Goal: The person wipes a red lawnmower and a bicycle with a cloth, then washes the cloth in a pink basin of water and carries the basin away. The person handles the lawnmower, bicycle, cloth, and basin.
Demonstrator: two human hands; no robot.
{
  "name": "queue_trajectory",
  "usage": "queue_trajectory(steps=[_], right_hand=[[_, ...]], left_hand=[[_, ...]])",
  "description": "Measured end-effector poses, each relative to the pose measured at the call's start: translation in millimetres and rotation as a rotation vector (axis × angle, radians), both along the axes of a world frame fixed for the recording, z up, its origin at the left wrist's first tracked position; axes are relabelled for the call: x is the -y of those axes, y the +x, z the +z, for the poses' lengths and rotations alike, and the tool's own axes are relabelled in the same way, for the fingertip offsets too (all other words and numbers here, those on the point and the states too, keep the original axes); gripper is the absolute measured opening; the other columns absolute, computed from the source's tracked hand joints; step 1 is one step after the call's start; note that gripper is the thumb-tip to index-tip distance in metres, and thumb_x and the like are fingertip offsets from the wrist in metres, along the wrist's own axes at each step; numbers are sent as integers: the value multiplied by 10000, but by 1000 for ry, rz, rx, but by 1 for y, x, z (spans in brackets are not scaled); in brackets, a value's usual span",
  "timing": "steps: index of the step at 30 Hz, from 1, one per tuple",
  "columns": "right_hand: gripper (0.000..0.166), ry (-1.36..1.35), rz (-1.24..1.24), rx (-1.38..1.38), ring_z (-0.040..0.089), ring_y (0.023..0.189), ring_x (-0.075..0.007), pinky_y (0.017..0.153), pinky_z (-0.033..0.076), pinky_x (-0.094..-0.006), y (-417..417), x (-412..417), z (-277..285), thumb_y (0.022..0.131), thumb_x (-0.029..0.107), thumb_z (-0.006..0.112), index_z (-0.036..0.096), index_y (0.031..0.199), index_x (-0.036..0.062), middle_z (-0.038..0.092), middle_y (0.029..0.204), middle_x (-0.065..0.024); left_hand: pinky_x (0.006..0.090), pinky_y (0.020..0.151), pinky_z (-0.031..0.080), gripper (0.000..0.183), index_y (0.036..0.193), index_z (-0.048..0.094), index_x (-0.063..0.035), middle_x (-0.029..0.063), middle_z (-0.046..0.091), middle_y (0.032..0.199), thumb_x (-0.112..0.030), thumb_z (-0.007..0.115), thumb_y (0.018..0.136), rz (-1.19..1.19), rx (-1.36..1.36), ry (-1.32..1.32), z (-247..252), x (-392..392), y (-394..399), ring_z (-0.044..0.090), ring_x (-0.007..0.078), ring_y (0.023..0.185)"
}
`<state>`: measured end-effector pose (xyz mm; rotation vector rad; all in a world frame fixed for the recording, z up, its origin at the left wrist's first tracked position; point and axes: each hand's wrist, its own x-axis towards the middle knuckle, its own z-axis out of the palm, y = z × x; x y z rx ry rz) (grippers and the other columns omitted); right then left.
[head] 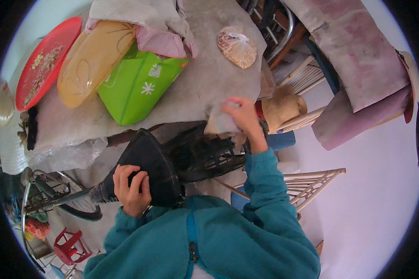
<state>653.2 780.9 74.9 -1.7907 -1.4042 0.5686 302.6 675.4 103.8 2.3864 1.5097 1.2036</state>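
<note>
A black bicycle saddle (pixel 153 164) is right in front of my body, its narrow nose towards the left. My left hand (pixel 132 188) rests on top of the saddle with its fingers bent and slightly apart. To the right, my right hand (pixel 242 115) pinches a crumpled pale cloth (pixel 218 120) at the table's near edge, above the bicycle's dark rear end. Whether this cloth is a corner of the grey table cover (pixel 209 69) or a separate rag I cannot tell. The right fingers are blurred.
On the table are a green bag (pixel 139 87) with white writing, a yellow oval lid (pixel 94 66), a red tray (pixel 49 62) with scraps and a tied plastic bag (pixel 237 47). A straw hat (pixel 282 108) and a bamboo chair (pixel 310 185) are at right, a red stool (pixel 70 246) lower left.
</note>
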Motion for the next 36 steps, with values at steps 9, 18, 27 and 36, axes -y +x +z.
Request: queue_trajectory(steps=[9, 18, 27, 36], right_hand=[[294, 159, -613, 435, 598, 930, -366, 791, 469, -424, 156, -49, -28, 768, 271, 598, 665, 924, 30, 650, 930, -189], [296, 31, -421, -136, 636, 786, -247, 720, 477, -332, 234, -29, -13, 737, 256, 621, 681, 963, 76, 652, 786, -180], [429, -114, -537, 454, 562, 1025, -385, 888, 424, -427, 277, -87, -99, 816, 397, 519, 642, 1041, 53, 619, 1054, -209], [466, 292, -865, -524, 610, 882, -316, 798, 478, -385, 277, -37, -45, 851, 284, 539, 539, 1153, -70, 564, 1186, -198]], left_hand=[[492, 884, 433, 180, 813, 616, -46, 113, 561, 936, 26, 676, 660, -14, -19, -9, -3, 1, -2, 549, 343, 925], [513, 897, 420, 184, 806, 611, -45, 121, 558, 925, 32, 670, 650, -9, -29, -22, -3, 1, -1, 550, 343, 907], [512, 879, 419, 172, 784, 609, -47, 115, 553, 899, 30, 662, 640, 18, -33, -26, -4, 1, 0, 550, 333, 874], [514, 890, 418, 164, 783, 611, -52, 116, 553, 901, 11, 664, 641, -18, 1, -36, -2, 1, -1, 555, 329, 866]])
